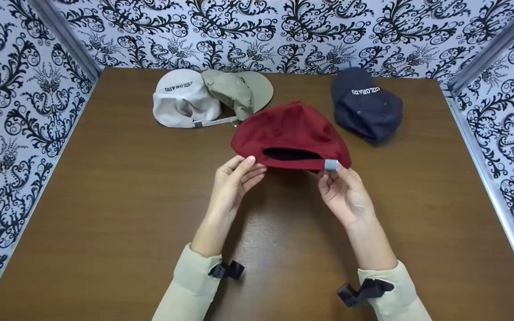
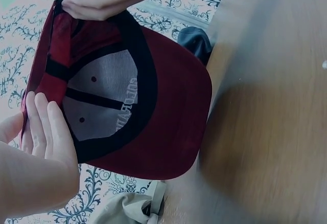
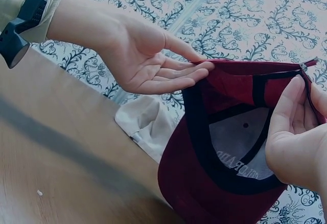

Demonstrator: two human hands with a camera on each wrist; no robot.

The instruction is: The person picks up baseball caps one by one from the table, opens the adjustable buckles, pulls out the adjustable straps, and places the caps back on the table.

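A red baseball cap [image 1: 297,129] is held up over the table, its back opening and strap turned toward me. My left hand [image 1: 234,178] pinches the cap's lower left edge, thumb outside and fingers beneath. With thumb and fingers, my right hand [image 1: 346,191] pinches the right end of the strap, at the grey metal buckle [image 1: 331,165]. Both wrist views look into the cap: a dark sweatband [image 2: 148,81], a pale front lining [image 3: 237,137] with reversed lettering, and the red brim [image 2: 181,101] pointing away from me.
On the brown table [image 1: 118,214], a white cap [image 1: 181,100] lettered COLORADO lies at the back left, against an olive-green cap [image 1: 234,91]. A navy cap [image 1: 366,107] lies at the back right. Patterned panels [image 1: 257,35] wall the back and both sides.
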